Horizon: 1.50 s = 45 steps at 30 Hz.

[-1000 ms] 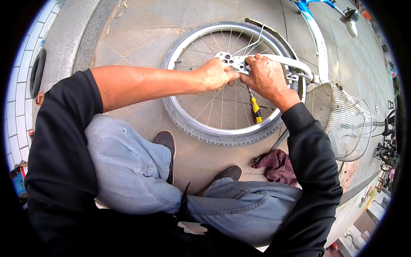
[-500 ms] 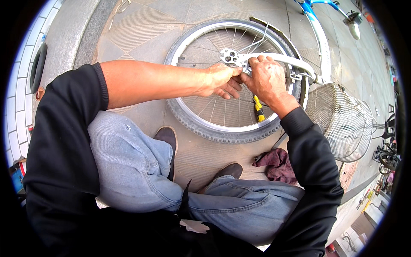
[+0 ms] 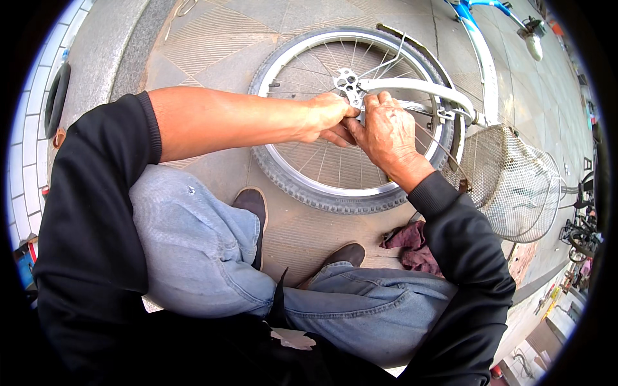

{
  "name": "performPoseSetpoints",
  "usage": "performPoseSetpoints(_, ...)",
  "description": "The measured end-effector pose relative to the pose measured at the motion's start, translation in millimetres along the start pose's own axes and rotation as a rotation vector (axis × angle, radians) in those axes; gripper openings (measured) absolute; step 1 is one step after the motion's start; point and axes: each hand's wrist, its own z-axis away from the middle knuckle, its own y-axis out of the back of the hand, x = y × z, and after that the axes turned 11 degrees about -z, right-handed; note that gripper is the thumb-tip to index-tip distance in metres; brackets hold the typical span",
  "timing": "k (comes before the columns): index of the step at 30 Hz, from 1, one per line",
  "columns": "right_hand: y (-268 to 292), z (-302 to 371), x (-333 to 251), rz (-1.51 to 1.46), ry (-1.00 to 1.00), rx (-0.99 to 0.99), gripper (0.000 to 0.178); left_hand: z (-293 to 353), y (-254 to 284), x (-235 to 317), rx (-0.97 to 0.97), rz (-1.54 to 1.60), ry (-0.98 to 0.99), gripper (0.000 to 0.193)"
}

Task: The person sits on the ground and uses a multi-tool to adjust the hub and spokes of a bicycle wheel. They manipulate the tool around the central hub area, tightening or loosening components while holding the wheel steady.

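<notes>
A bicycle wheel (image 3: 335, 201) lies on its side before me, held in a white fork (image 3: 412, 86). Over its hub sits a flat silver spanner (image 3: 348, 80) with several round holes. My left hand (image 3: 329, 117) closes its thumb and fingers at the spanner's near end. From the right, my right hand (image 3: 386, 128) curls over the same end, its thumb against the left hand's fingers. Both hands hide that end and whatever lies under it. A yellow-and-black handled tool on the spokes is almost wholly covered by my right wrist.
A wire basket (image 3: 508, 183) stands right of the wheel, with the blue-and-white bicycle frame (image 3: 479, 48) beyond. A dark red rag (image 3: 417, 248) lies near my right foot. At the far left, a black tyre (image 3: 58, 101) rests by a stone step (image 3: 106, 38).
The spanner has turned clockwise about the hub, its near end swinging toward me and leftward. My right hand has moved left with it and now covers most of the yellow-and-black tool.
</notes>
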Motion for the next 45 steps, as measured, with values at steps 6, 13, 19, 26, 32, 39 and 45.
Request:
performPoseSetpoints(6, -1, 1, -4, -0.057, -0.028, -0.085, 0.043, 1, 14, -5, -0.023, -0.045, 0.017, 0.019)
performPoseSetpoints(13, -1, 3, -6, -0.077, -0.008, -0.082, 0.04, -2, 39, -17, -0.036, -0.059, 0.03, 0.021)
performPoseSetpoints(19, -3, 2, 1, -0.078, -0.067, -0.15, 0.036, -2, 54, -19, -0.012, -0.067, 0.037, 0.023)
performPoseSetpoints(26, -2, -4, 3, -0.053, -0.112, -0.217, 0.032, -6, 71, -21, 0.043, -0.107, 0.041, 0.022)
performPoseSetpoints(32, 0, -14, 15, -0.076, -0.108, -0.116, 0.027, -17, 86, -20, 0.146, -0.196, 0.005, 0.022)
performPoseSetpoints(39, 1, -40, 34, -0.105, -0.046, 0.045, 0.023, -29, 99, -15, 0.258, -0.251, -0.061, 0.025)
performPoseSetpoints(45, -1, -56, 50, -0.071, -0.047, 0.046, 0.027, -31, 101, -1, 0.313, -0.316, -0.108, 0.044)
